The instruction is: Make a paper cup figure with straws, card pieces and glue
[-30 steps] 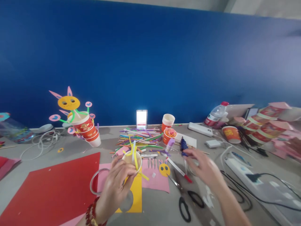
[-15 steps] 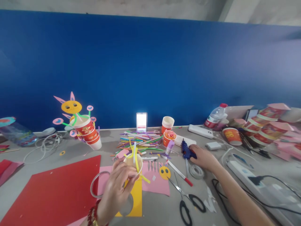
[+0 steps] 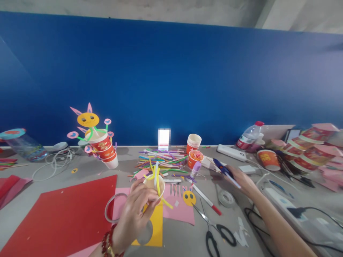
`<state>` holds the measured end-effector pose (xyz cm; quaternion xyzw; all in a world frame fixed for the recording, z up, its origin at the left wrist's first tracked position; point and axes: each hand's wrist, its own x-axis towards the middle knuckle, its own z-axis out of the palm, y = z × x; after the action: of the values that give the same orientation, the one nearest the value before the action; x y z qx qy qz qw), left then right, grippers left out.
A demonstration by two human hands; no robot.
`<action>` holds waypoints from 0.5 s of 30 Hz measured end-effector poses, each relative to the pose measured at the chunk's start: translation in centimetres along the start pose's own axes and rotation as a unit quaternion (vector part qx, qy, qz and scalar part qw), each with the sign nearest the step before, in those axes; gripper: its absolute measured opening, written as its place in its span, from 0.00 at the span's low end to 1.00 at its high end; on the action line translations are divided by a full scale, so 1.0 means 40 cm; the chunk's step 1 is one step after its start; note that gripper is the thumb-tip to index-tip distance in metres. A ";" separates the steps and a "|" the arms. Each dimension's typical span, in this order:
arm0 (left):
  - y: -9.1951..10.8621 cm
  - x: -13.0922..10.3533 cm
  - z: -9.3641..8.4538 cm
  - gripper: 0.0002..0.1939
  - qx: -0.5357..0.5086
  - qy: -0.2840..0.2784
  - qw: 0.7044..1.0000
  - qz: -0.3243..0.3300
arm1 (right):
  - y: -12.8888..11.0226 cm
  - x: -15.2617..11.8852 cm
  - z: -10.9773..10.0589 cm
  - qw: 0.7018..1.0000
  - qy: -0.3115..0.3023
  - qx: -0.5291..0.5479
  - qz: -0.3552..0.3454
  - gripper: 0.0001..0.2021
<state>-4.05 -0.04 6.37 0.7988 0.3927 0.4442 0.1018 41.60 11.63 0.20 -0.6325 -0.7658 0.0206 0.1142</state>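
My left hand (image 3: 139, 203) is closed around a paper cup (image 3: 161, 182), whose mouth faces up toward me; yellow and white strips (image 3: 155, 178) stick out of it. My right hand (image 3: 238, 180) grips a blue glue gun (image 3: 222, 167) at the right, with a white glue stick trailing from its back end toward the table. Below it lies a roll of tape (image 3: 225, 198). Between the hands, a yellow rabbit face (image 3: 189, 198) rests at the edge of a pink sheet (image 3: 179, 212).
Scissors (image 3: 211, 225) and a red-capped marker (image 3: 206, 198) lie in front. Coloured sticks (image 3: 160, 160) are piled at the back. A decorated cup figure (image 3: 103, 148) stands left, beyond a red sheet (image 3: 61, 214). A power strip (image 3: 284, 205) with cables is at right.
My right hand has lifted the blue glue gun off the table and turned it. My left hand still holds the cup in about the same place. The view has shifted slightly.
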 end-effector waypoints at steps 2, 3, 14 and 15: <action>0.000 -0.001 0.000 0.09 0.000 0.001 1.000 -0.002 | 0.006 0.000 0.003 1.000 0.013 0.019 -0.018 0.14; 0.000 -0.001 0.001 0.09 -0.001 0.001 1.000 -0.003 | 0.008 -0.001 0.005 0.999 0.019 0.027 -0.022 0.14; -0.002 -0.002 -0.001 0.09 -0.003 -0.007 1.000 0.010 | -0.013 -0.006 0.031 0.992 0.075 0.090 0.054 0.15; -0.002 -0.002 -0.001 0.09 -0.003 -0.008 1.000 0.009 | -0.015 -0.006 0.026 0.990 0.086 0.097 0.062 0.15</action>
<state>-4.14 -0.05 6.29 0.8056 0.3830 0.4402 0.1029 40.86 11.39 -0.75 -0.6641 -0.7068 0.0470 0.2391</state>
